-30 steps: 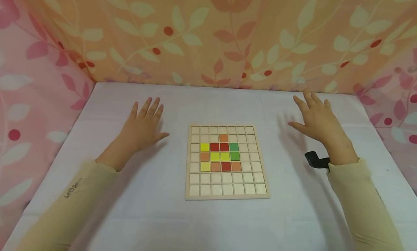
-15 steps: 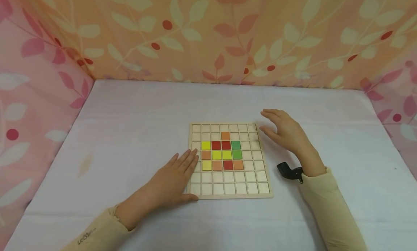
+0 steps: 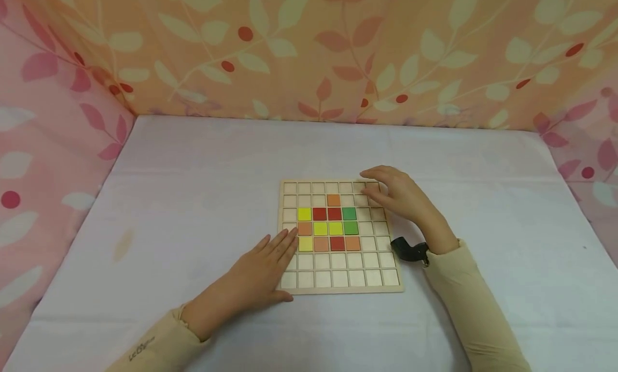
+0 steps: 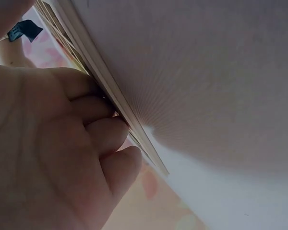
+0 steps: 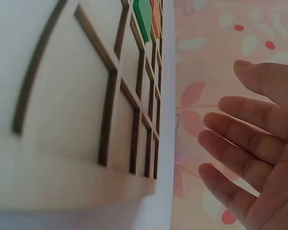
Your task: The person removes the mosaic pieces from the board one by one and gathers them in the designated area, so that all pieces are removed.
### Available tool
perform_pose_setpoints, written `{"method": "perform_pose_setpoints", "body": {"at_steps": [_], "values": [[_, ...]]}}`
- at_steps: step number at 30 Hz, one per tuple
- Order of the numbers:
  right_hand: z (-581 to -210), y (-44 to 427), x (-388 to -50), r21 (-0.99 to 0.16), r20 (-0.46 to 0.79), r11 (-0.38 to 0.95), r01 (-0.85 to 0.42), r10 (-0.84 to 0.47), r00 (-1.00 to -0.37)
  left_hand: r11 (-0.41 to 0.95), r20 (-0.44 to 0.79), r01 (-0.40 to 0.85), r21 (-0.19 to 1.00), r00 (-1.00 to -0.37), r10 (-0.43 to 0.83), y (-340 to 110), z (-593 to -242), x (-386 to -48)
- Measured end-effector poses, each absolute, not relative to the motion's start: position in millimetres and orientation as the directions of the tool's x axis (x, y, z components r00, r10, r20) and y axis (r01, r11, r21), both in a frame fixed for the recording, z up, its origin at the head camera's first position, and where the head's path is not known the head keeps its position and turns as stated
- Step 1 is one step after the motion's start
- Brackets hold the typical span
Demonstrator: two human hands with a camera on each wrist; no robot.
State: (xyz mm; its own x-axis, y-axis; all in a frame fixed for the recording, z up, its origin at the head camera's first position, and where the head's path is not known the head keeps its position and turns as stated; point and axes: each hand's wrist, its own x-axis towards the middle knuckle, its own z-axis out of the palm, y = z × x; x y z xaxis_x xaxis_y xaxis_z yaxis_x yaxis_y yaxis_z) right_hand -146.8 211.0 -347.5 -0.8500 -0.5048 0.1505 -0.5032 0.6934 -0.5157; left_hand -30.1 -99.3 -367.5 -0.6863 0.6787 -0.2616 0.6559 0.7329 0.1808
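A pale wooden grid board (image 3: 339,262) lies flat on the white cloth. Toward its middle sit several square tiles: an orange tile (image 3: 333,200) on top, then yellow, red, orange and a pair of green tiles (image 3: 350,227) on the right. My left hand (image 3: 256,272) has its straight fingers over the board's left edge, covering a few cells; in the left wrist view the fingertips (image 4: 122,167) meet the board's side. Above the board's far right corner is my right hand (image 3: 401,192), fingers loosely bent and holding nothing. The right wrist view shows those fingers (image 5: 242,146) apart from the board.
White cloth (image 3: 207,168) covers the table around the board. Behind it hangs an orange leaf-patterned curtain (image 3: 289,55), with pink curtain (image 3: 43,162) at the sides. A black wrist-worn piece (image 3: 407,249) sticks out from the right wrist, near the board's right edge.
Both hands have come inward from either side. My left hand now lies on the board's left edge, and my right hand is over the far right corner. The tiles stay put.
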Motion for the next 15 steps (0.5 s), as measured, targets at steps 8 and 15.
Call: {"method": "perform_pose_setpoints", "body": {"at_steps": [8,15], "values": [[-352.1,199.4,-153.2,-0.607,0.137,0.617,-0.501,-0.539,-0.831,0.741,-0.288,0.621,0.255,-0.682,0.672,-100.6,-362.4,-42.0],[-355.6,188.3,-158.2,-0.693,0.145,0.538,-0.479,-0.547,-0.824,0.740,-0.265,0.596,0.313,-0.693,0.670,-100.9,-362.4,-52.2]]}}
